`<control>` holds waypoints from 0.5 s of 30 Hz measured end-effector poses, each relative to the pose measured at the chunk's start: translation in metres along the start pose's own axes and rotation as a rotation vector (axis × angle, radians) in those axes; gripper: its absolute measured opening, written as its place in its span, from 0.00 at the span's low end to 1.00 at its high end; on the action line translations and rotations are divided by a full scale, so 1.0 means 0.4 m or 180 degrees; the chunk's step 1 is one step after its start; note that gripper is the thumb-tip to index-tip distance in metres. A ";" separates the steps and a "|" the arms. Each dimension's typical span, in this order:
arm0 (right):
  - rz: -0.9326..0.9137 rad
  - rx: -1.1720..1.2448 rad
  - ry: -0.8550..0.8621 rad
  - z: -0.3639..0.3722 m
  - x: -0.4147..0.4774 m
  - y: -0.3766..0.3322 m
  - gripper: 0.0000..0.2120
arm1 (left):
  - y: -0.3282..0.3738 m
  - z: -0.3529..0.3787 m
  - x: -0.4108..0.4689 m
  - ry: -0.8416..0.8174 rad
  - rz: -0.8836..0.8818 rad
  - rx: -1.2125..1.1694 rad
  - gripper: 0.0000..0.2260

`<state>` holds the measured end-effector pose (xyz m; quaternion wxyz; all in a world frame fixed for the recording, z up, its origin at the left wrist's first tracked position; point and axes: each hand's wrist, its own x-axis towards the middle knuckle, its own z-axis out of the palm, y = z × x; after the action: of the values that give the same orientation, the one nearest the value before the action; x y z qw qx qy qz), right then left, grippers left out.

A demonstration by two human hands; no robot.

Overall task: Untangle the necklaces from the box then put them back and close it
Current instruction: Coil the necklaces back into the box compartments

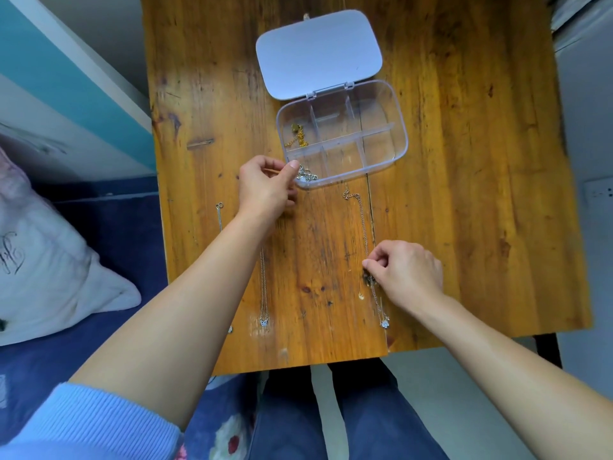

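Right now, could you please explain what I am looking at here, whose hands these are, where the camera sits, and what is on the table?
There is no machine here: a person works with bare hands, and the one picture comes from a camera worn on their head, looking down.

On the wooden table sits a clear box with compartments, its lid swung open behind it. A gold chain lies in a far-left compartment, and a silver chain in the near-left one.

The left hand is at the box's near-left corner, thumb by the silver chain. The right hand pinches a necklace laid straight on the table. Two more necklaces, one with a butterfly pendant, lie stretched out to the left, partly hidden by the arm.
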<state>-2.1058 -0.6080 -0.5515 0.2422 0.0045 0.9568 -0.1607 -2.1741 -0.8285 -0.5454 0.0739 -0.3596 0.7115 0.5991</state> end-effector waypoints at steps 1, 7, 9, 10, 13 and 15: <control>-0.0033 -0.0081 -0.0006 0.006 0.000 -0.004 0.09 | 0.000 0.001 0.000 -0.0003 0.0015 0.0012 0.08; -0.0199 -0.0251 -0.0386 0.014 0.006 -0.013 0.08 | -0.003 0.005 -0.005 0.0022 0.0079 0.0044 0.08; -0.0296 0.0197 -0.0434 -0.001 0.005 -0.013 0.08 | -0.004 0.005 -0.004 0.0002 0.0070 0.0007 0.08; -0.0379 0.0489 -0.0360 -0.013 0.005 -0.014 0.08 | -0.005 0.004 -0.003 -0.0007 0.0067 -0.0011 0.08; -0.0698 0.1262 0.0202 -0.070 -0.002 -0.032 0.08 | -0.009 0.003 0.000 -0.0021 0.0069 -0.0024 0.09; -0.0772 0.1949 0.0442 -0.117 -0.002 -0.059 0.08 | -0.011 0.003 0.002 -0.0041 0.0063 0.0001 0.09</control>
<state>-2.1285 -0.6160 -0.5051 0.1429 -0.0259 0.8719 -0.4676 -2.1722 -0.8279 -0.5497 0.0726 -0.3486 0.7147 0.6020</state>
